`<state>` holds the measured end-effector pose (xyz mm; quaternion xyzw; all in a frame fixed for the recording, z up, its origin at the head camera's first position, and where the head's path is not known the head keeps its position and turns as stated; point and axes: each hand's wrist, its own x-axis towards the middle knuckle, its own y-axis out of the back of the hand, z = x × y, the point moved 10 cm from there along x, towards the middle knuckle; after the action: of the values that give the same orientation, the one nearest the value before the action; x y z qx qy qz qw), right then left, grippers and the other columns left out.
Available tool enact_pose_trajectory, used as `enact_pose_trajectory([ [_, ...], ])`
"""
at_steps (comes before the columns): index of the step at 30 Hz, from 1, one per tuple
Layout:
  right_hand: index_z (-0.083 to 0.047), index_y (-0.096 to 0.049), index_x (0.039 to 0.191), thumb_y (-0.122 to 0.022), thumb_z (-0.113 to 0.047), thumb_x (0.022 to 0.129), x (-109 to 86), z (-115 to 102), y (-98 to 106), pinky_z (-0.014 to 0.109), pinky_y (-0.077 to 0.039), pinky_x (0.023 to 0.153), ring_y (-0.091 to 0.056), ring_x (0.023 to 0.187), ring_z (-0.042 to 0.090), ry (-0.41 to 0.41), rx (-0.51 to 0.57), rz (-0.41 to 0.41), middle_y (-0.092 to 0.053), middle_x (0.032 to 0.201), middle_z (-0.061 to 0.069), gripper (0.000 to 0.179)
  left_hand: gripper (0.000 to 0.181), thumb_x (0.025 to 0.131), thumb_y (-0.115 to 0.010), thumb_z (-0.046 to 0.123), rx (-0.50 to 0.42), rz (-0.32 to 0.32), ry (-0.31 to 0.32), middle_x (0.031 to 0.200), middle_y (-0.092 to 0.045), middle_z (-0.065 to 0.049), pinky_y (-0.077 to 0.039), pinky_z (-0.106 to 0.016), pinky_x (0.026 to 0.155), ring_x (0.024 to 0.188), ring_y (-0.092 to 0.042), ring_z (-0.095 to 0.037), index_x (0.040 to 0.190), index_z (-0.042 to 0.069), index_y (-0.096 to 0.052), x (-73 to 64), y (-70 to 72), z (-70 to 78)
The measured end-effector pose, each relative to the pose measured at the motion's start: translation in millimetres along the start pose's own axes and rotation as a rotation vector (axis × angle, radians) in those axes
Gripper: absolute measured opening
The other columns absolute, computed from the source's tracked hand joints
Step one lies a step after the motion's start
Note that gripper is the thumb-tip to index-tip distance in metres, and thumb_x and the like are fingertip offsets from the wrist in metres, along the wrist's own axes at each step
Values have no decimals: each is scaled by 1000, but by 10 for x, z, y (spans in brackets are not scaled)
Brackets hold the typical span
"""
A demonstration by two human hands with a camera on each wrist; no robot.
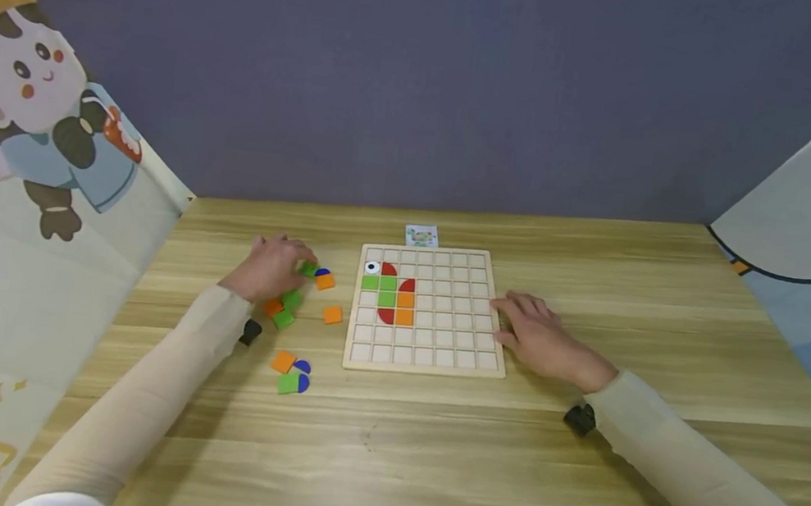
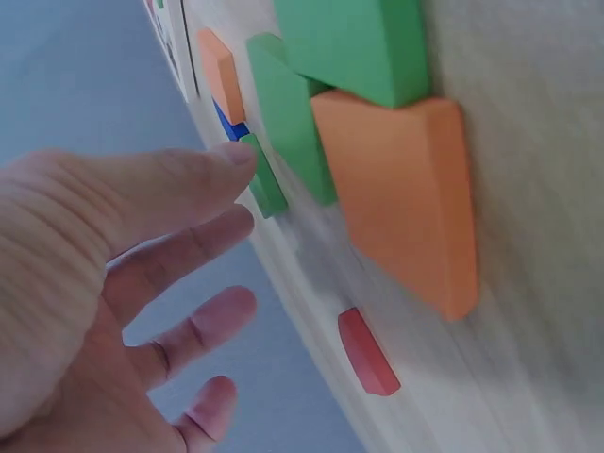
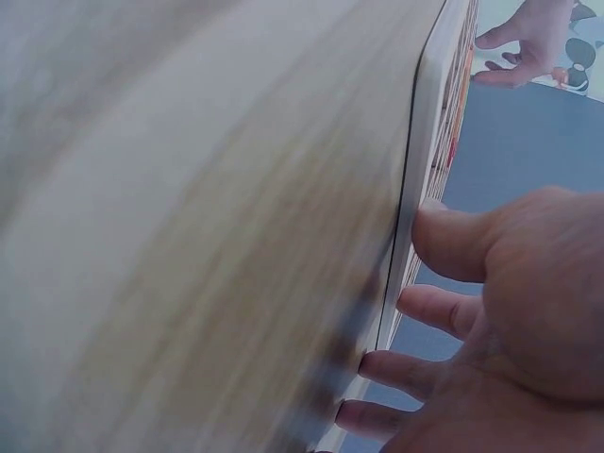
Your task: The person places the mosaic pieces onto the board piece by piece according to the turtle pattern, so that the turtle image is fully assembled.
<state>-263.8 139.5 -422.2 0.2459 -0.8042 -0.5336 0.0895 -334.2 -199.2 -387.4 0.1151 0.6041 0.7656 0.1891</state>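
The left hand (image 1: 270, 266) was held low over the loose pieces, its thumb and visible fingers spread apart, with the thumb tip placed at the edge of a green tile (image 2: 266, 181); whether that tile was touched could not be told. Close by, a blue half-round (image 2: 229, 123) and an orange tile (image 1: 325, 282) were set together, while two more green tiles and a larger-looking orange tile (image 2: 396, 189) were bunched nearer the wrist, and a red piece (image 2: 368, 354) was left apart. The right edge of the gridded board (image 1: 423, 371) was touched by the thumb and fingers of the right hand (image 1: 538, 337), which were parted. Red, green and orange pieces and an eye tile (image 1: 372, 267) were seated in the board's left part. Beyond its far edge, a picture card (image 1: 421, 236) was laid on the wooden table (image 1: 427, 470), which was backed by a dark panel (image 1: 438, 83).
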Motion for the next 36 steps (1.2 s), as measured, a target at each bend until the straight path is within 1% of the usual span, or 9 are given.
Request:
enact_pose_trajectory([
  [6, -5, -33, 143, -52, -22, 99, -1, -3, -7, 68, -17, 97, -16, 134, 45, 1, 11, 2, -20, 147, 28, 51, 30, 80, -74, 7, 11, 5, -4, 118, -62, -8, -25, -46, 77, 105, -45, -30, 109, 10, -71, 9, -33, -22],
  [12, -5, -33, 143, -51, -22, 99, -6, -4, -5, 69, -17, 96, -16, 134, 46, 0, 15, 4, -19, 148, 28, 51, 30, 81, -73, 6, 19, 10, -1, 116, -64, -9, -25, -47, 77, 102, -46, -30, 110, 11, -71, 12, -39, -41],
  [20, -4, -34, 142, -51, -20, 99, -11, -30, 16, 67, -18, 97, -18, 132, 46, 2, 19, 3, -21, 147, 27, 50, 27, 82, -73, 7, -1, 28, -26, 108, -67, -5, -24, -46, 76, 94, -47, -26, 109, 11, -71, 32, -30, -27],
  [25, -4, -34, 142, -50, -21, 99, -3, -29, 11, 67, -19, 97, -19, 132, 46, 4, 10, 2, -21, 147, 27, 49, 26, 81, -74, 7, -5, 37, -9, 106, -67, -6, -24, -50, 82, 97, -48, -27, 107, 10, -71, 43, -28, -48],
  [27, -4, -34, 142, -50, -21, 99, -1, -25, 9, 67, -19, 97, -18, 132, 46, 3, 10, 1, -21, 147, 27, 49, 27, 80, -74, 7, 0, 57, -5, 106, -66, -7, -24, -51, 84, 98, -48, -27, 106, 9, -71, 46, -12, -55],
  [29, -4, -34, 142, -50, -21, 99, 0, -24, 11, 67, -19, 97, -18, 132, 46, 3, 11, 1, -21, 147, 27, 49, 27, 79, -74, 7, 3, 91, -9, 107, -66, -7, -24, -51, 84, 98, -48, -27, 106, 8, -71, 45, 22, -49],
  [33, -4, -34, 142, -51, -21, 99, 0, -22, 16, 67, -18, 97, -18, 132, 46, 4, 13, 3, -21, 147, 27, 50, 26, 79, -74, 7, -7, 169, -35, 105, -66, -7, -24, -47, 82, 95, -47, -24, 104, 7, -71, 37, 128, 15],
  [36, -4, -34, 142, -51, -21, 99, 0, -19, 14, 67, -18, 97, -18, 133, 45, 3, 14, 1, -21, 147, 27, 50, 25, 80, -74, 10, -7, 200, -61, 107, -66, -7, -23, -47, 82, 97, -46, -23, 104, 7, -71, 42, 196, 94],
])
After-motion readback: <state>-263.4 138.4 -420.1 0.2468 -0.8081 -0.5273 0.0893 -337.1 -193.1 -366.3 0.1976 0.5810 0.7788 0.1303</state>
